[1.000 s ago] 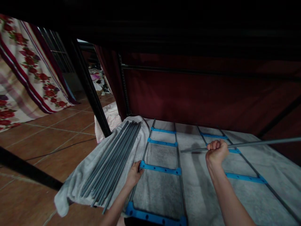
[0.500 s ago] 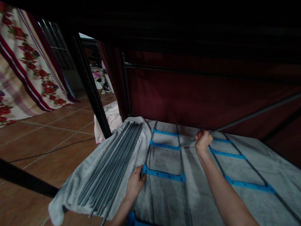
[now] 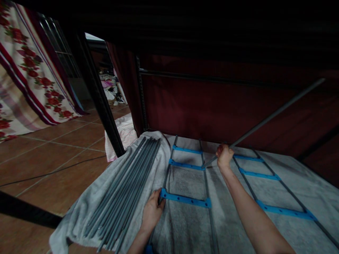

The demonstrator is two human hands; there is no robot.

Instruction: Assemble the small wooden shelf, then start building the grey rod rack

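My left hand (image 3: 154, 208) is closed round the left grey rod of the nearer frame, at the left end of a blue crosspiece (image 3: 186, 200). My right hand (image 3: 224, 155) grips a loose grey rod (image 3: 278, 111), which slants up to the right. The rod's lower end is near the right end of another blue crosspiece (image 3: 186, 164); whether they touch cannot be made out. A second frame with blue crosspieces (image 3: 286, 211) lies to the right, partly behind my right arm. Both frames rest on a grey cloth (image 3: 185, 225).
Several loose grey rods (image 3: 124, 190) lie in a bundle at the left of the cloth. A black post (image 3: 102, 95) stands at the left, and a dark beam spans overhead. Dark red fabric (image 3: 212, 109) hangs behind. A cable crosses the tiled floor.
The loose rod has tilted more steeply, its far end now in view. My right hand has shifted slightly left and up with it. My left hand keeps its hold.
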